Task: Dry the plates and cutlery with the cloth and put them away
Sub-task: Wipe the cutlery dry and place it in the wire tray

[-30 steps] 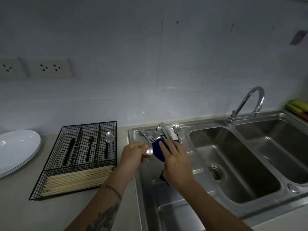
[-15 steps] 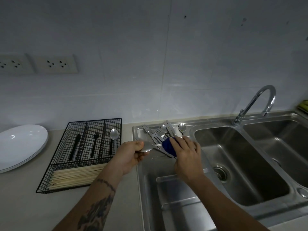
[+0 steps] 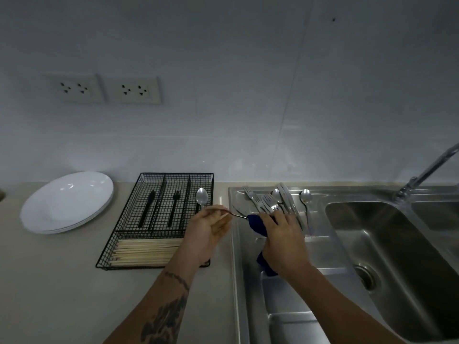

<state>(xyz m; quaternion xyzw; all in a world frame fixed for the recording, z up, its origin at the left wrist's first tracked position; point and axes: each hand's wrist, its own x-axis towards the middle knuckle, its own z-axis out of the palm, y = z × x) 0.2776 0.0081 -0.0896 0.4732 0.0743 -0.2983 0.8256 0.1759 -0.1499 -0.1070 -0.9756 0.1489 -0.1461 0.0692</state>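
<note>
Head view. The left hand [image 3: 207, 228] pinches one end of a piece of cutlery [image 3: 236, 215], thumb against curled fingers, just over the seam between counter [image 3: 49, 281] and sink [image 3: 323, 247]. The right hand [image 3: 283, 240] is clamped round the blue cloth [image 3: 255, 223], which wraps the other end of the piece. Which piece it is, I cannot tell; only a thin bare stretch of metal shows between the hands.

Compared with half a second ago, the hands stand further apart and more bare metal shows between them: the cloth has slid along the piece toward its right end. I judge the wipe of this piece is nearly done, and the next move is likely to the tray [image 3: 159, 217], which lies just left of the left hand.

The piece lies almost level, long axis running left to right, the left end slightly higher and pointing at the tray, the right end hidden in the cloth.

In the tray a spoon [image 3: 201, 196] sits in the right slot, dark-handled pieces in the other two, chopsticks [image 3: 146, 252] in the front section. More cutlery, the pile [image 3: 273, 202], waits on the sink's ledge behind the right hand. White plates [image 3: 67, 202] are stacked on the counter left of the tray.
</note>
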